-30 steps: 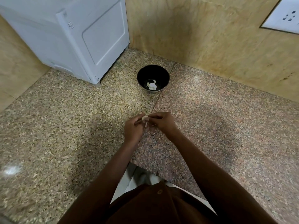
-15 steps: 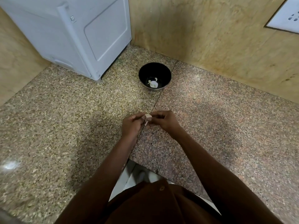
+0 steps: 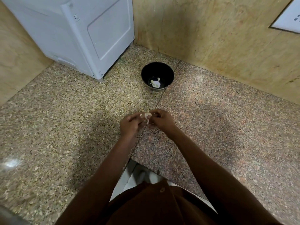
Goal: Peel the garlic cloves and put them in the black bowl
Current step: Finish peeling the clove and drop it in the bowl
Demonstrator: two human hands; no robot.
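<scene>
A pale garlic clove (image 3: 146, 116) with a strip of loose skin hanging from it sits between my two hands above the granite counter. My left hand (image 3: 129, 125) pinches it from the left, and my right hand (image 3: 161, 121) pinches it from the right with curled fingers. Farther back, near the wall corner, stands the black bowl (image 3: 168, 73). White peeled garlic pieces (image 3: 155, 82) lie in its bottom. The bowl is well beyond both hands.
A white appliance (image 3: 84, 34) stands at the back left of the counter (image 3: 65, 127), close to the bowl. Beige walls close the corner behind. The counter's front edge has a notch near my body, with white floor below.
The view has shifted slightly, so the bowl sits a little higher. My hands stay together on the clove, and the loose skin strip hangs a bit longer.
</scene>
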